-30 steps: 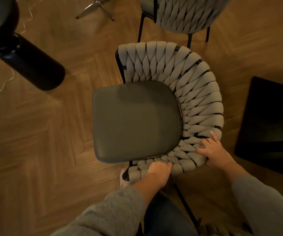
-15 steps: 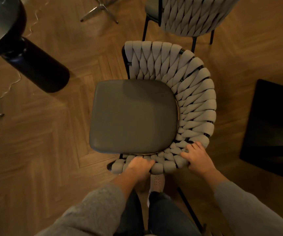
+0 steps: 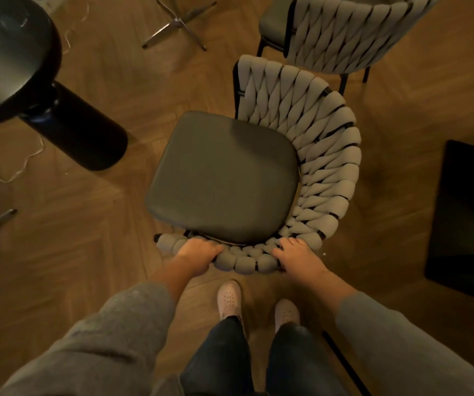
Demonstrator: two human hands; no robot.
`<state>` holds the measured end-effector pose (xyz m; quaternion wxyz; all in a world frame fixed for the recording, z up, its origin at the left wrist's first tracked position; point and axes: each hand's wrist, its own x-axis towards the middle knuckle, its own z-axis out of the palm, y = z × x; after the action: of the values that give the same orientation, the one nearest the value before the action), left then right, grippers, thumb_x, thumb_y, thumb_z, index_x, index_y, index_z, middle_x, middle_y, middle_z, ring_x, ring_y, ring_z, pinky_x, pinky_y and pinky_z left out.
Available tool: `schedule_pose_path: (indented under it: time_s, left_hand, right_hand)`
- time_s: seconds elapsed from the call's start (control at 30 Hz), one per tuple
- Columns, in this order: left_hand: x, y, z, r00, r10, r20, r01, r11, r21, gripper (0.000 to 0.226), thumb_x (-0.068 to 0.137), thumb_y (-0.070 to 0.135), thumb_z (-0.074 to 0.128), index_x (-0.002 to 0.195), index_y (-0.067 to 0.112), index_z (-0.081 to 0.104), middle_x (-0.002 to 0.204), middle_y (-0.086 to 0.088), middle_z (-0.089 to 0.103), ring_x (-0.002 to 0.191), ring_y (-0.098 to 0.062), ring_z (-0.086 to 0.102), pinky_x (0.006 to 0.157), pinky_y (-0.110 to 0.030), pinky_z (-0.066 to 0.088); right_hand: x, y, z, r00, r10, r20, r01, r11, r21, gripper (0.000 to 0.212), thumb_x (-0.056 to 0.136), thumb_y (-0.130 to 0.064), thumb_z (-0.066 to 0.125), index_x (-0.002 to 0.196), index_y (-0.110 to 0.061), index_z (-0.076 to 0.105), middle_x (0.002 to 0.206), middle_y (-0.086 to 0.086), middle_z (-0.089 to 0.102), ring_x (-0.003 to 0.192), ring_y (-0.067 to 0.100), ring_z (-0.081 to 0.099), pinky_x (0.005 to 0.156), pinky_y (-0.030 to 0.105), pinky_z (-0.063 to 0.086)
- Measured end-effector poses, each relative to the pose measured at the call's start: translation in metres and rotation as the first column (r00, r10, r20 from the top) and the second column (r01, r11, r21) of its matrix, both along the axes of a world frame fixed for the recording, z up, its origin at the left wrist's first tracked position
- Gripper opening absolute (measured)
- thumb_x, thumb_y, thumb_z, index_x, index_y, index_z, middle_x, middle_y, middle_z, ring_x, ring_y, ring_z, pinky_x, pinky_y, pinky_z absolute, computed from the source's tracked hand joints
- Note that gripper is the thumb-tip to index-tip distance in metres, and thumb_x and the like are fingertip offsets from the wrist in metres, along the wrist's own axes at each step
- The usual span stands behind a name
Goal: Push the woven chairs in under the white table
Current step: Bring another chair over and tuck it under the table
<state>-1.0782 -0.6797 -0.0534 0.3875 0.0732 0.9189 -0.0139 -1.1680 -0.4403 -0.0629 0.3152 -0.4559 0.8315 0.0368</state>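
1. Chair (image 3: pixel 330 155): woven grey back and dark padded seat (image 3: pixel 224 178). I see it standing on the wood floor (image 3: pixel 73 252) mid-frame, with its back curving round the right and near sides.
2. Left hand (image 3: pixel 198 254): clenched over the woven rim at the back's near-left end, grasping it.
3. Right hand (image 3: pixel 295 257): fingers bent over the same rim, a little to the right of the left hand, grasping it.
4. Second chair (image 3: pixel 344 32): same weave, top right, just beyond the first.
5. Round top (image 3: pixel 10 61) on a dark pedestal (image 3: pixel 87 132): upper left, apart from the seat.
6. Cable (image 3: pixel 16 172): pale, lying loose on the floor at left.
7. Shoes (image 3: pixel 230 298): pale, on the floor just below the chair back.
8. Black panel (image 3: pixel 470 218): right edge; I cannot tell what it is.
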Motion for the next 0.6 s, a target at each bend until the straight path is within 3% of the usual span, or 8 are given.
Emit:
schedule_pose_path:
  time_s: [0.13, 0.27, 0.33, 0.43, 0.5, 0.6]
  left_hand:
    - [-0.007, -0.052, -0.003, 0.999, 0.049, -0.006, -0.05, 0.998, -0.05, 0.046, 0.093, 0.017, 0.051, 0.138, 0.025, 0.045, 0.137, 0.0, 0.053, 0.126, -0.021, 0.05, 0.1, -0.034, 0.04]
    - [-0.019, -0.058, 0.001, 0.984, 0.141, 0.112, -0.121, 0.979, -0.166, 0.053, 0.093, 0.025, 0.058, 0.143, 0.025, 0.039, 0.144, -0.001, 0.045, 0.131, -0.024, 0.043, 0.108, -0.039, 0.034]
    - [-0.033, -0.044, 0.006, 0.953, 0.177, 0.244, -0.131, 0.972, -0.194, 0.072, 0.086, 0.039, 0.069, 0.146, 0.023, 0.035, 0.147, -0.003, 0.04, 0.135, -0.029, 0.039, 0.112, -0.049, 0.029]
    - [-0.055, -0.006, 0.019, 0.885, 0.252, 0.391, -0.256, 0.966, -0.042, 0.105, 0.075, 0.052, 0.076, 0.155, 0.025, 0.016, 0.157, -0.004, 0.027, 0.144, -0.033, 0.025, 0.117, -0.056, 0.015]
    - [-0.071, 0.027, 0.024, 0.817, 0.397, 0.418, -0.479, 0.871, 0.109, 0.106, 0.077, 0.051, 0.076, 0.157, 0.027, 0.01, 0.16, -0.003, 0.023, 0.145, -0.031, 0.024, 0.117, -0.047, 0.02]
    - [-0.103, 0.08, 0.017, 0.615, 0.604, 0.506, -0.778, 0.569, 0.267, 0.102, 0.077, 0.049, 0.077, 0.155, 0.031, 0.013, 0.157, -0.001, 0.03, 0.139, -0.026, 0.036, 0.111, -0.038, 0.033]
  right_hand:
    - [-0.022, -0.04, 0.005, 0.989, 0.104, 0.107, -0.101, 0.994, -0.027, 0.069, 0.088, -0.045, 0.062, 0.148, -0.026, 0.031, 0.143, 0.004, 0.042, 0.132, 0.024, 0.038, 0.112, 0.039, 0.028]
    - [-0.079, -0.035, 0.02, 0.989, 0.116, 0.092, -0.118, 0.993, 0.009, 0.103, 0.078, -0.065, 0.064, 0.155, -0.025, 0.01, 0.161, 0.001, 0.017, 0.148, 0.02, 0.012, 0.12, 0.038, 0.007]
    - [-0.122, -0.025, 0.024, 0.989, 0.138, 0.06, -0.142, 0.987, 0.08, 0.118, 0.07, -0.071, 0.067, 0.155, -0.025, -0.001, 0.163, 0.0, 0.003, 0.15, 0.018, -0.001, 0.121, 0.04, -0.002]
    - [-0.192, -0.013, 0.029, 0.954, 0.299, 0.002, -0.287, 0.914, 0.288, 0.13, 0.062, -0.072, 0.072, 0.155, -0.024, -0.004, 0.163, 0.0, -0.001, 0.149, 0.022, -0.005, 0.12, 0.045, -0.008]
    - [-0.232, -0.009, 0.032, 0.888, 0.459, -0.038, -0.407, 0.82, 0.401, 0.123, 0.065, -0.065, 0.075, 0.155, -0.025, 0.0, 0.163, 0.003, 0.007, 0.15, 0.024, 0.002, 0.12, 0.048, -0.007]
    - [-0.283, -0.009, 0.031, 0.759, 0.637, -0.137, -0.519, 0.718, 0.463, 0.092, 0.081, -0.042, 0.07, 0.154, -0.029, 0.017, 0.158, 0.003, 0.023, 0.148, 0.024, 0.013, 0.117, 0.058, -0.007]
